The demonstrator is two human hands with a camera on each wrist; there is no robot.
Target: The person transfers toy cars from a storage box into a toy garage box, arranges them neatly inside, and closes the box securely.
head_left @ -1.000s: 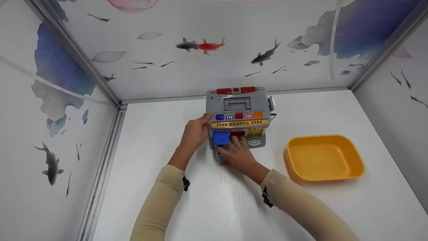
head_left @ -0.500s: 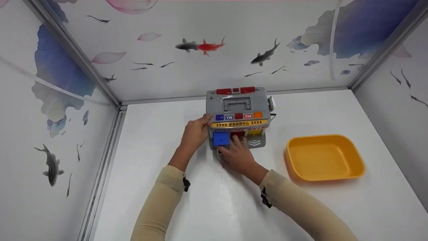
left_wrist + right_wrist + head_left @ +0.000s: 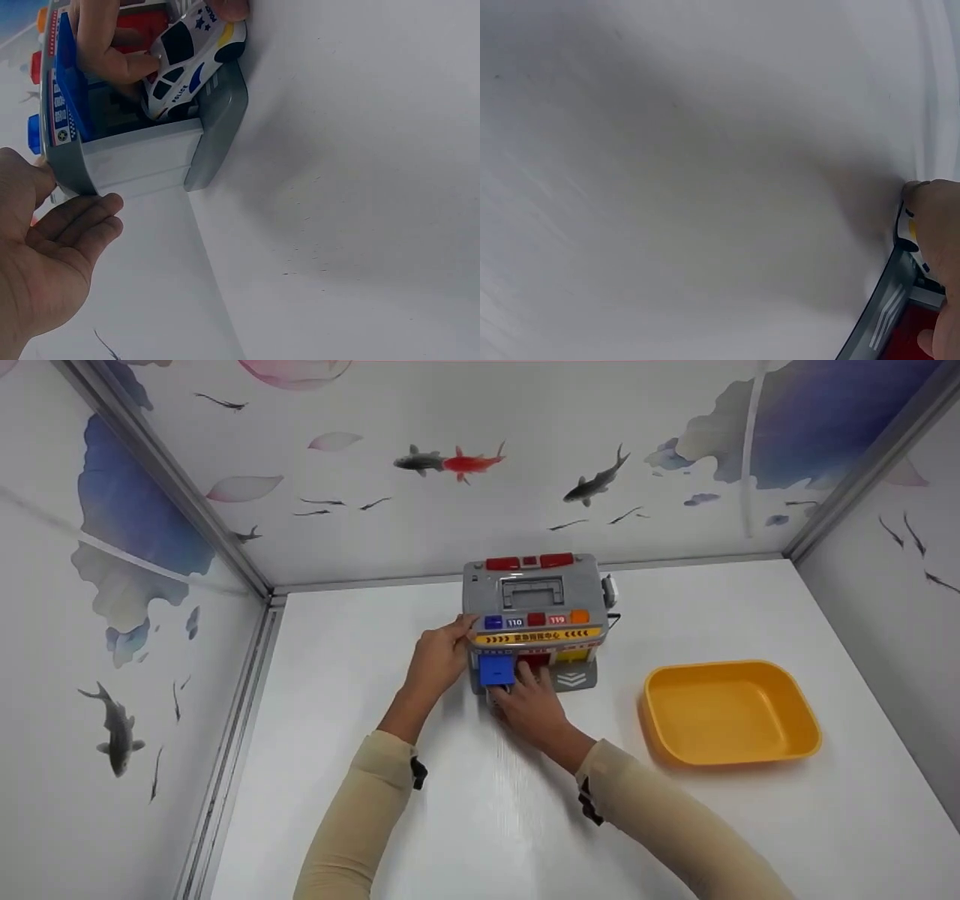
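Observation:
A grey toy emergency station (image 3: 480, 589) stands on the white table near the back wall, its blue garage door (image 3: 496, 668) swung up. My left hand (image 3: 439, 656) grips the station's left front corner, thumb near the roof edge and fingers against the side wall in the left wrist view. With my right hand (image 3: 534, 712) I hold a white toy police car (image 3: 193, 56), fingers along its side and a digit at its far end. One end of the car sits inside the bay under the blue door; in the head view the right hand mostly covers it.
Right of the station stands a yellow plastic bin (image 3: 727, 712). Red (image 3: 534, 660) and yellow (image 3: 572, 656) garage doors are beside the blue one. A white back wall (image 3: 510, 525) with painted fish rises close behind the station.
The police car and my right hand have moved slightly forward toward the blue-door bay, and less of the car shows in the head view. The left hand and station stay put.

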